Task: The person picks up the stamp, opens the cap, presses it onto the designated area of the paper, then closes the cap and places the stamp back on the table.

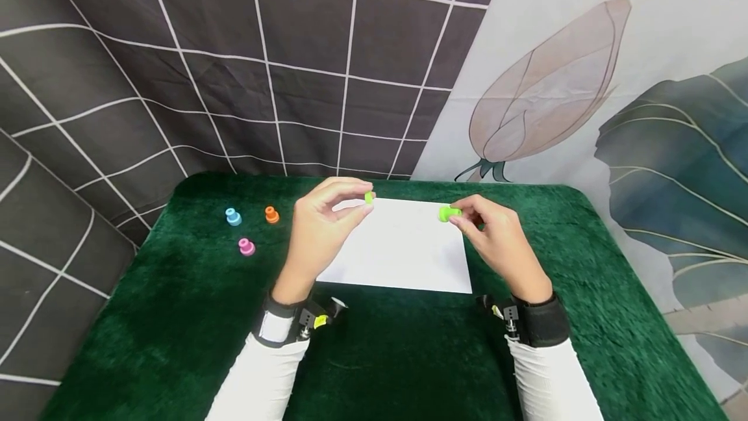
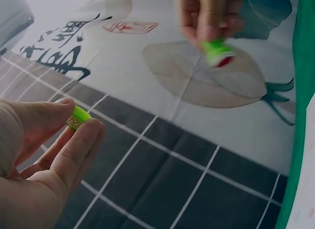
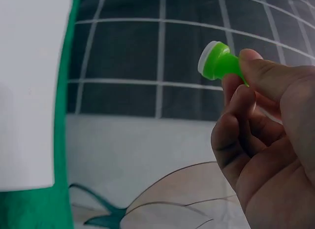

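Note:
My left hand (image 1: pixel 321 226) pinches a small green cap (image 2: pixel 78 117) between thumb and fingers, over the upper left part of the white paper (image 1: pixel 397 252). A patterned face shows on the cap in the left wrist view. My right hand (image 1: pixel 497 236) holds a bright green stamp (image 3: pixel 219 61) by its narrow handle, above the paper's upper right corner. Its wide end has a white rim and points left, toward the other hand. In the left wrist view the stamp's end face looks red. Cap and stamp are held apart.
Left of the paper stand a blue stamp (image 1: pixel 233 217), an orange stamp (image 1: pixel 271 215) and a pink stamp (image 1: pixel 247 247). A dark green cloth (image 1: pixel 397 349) covers the table. Behind it hang a dark grid-patterned curtain (image 1: pixel 304 96) and a white leaf-print cloth (image 1: pixel 543 89).

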Demonstrator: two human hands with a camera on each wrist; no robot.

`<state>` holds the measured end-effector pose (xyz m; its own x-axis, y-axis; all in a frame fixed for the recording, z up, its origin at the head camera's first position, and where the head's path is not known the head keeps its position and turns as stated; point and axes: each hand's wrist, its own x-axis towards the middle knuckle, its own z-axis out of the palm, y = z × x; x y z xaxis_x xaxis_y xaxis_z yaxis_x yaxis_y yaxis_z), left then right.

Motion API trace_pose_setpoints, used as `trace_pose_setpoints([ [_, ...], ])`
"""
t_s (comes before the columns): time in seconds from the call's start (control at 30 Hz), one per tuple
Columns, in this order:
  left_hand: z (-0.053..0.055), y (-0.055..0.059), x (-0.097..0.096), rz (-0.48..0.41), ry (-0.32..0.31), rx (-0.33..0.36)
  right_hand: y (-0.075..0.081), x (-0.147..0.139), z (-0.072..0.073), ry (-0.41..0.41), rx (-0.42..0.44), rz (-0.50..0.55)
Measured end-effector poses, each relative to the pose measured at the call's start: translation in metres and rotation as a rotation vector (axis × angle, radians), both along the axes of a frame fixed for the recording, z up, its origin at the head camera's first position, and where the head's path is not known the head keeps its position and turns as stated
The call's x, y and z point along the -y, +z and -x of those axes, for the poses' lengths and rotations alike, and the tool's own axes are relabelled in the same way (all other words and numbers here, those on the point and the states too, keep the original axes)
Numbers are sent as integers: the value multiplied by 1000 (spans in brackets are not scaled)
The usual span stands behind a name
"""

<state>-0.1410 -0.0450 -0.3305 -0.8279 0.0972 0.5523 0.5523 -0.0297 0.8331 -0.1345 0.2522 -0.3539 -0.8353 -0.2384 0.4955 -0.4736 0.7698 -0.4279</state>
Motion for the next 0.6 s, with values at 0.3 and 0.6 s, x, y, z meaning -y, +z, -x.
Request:
trace_pose_setpoints([
  [0.3, 2, 6, 15, -1, 68, -26, -23, -15, 37, 70, 144, -180],
  [0.6, 1, 9, 26, -3, 127, -53, -42, -27, 66, 120, 346, -329],
])
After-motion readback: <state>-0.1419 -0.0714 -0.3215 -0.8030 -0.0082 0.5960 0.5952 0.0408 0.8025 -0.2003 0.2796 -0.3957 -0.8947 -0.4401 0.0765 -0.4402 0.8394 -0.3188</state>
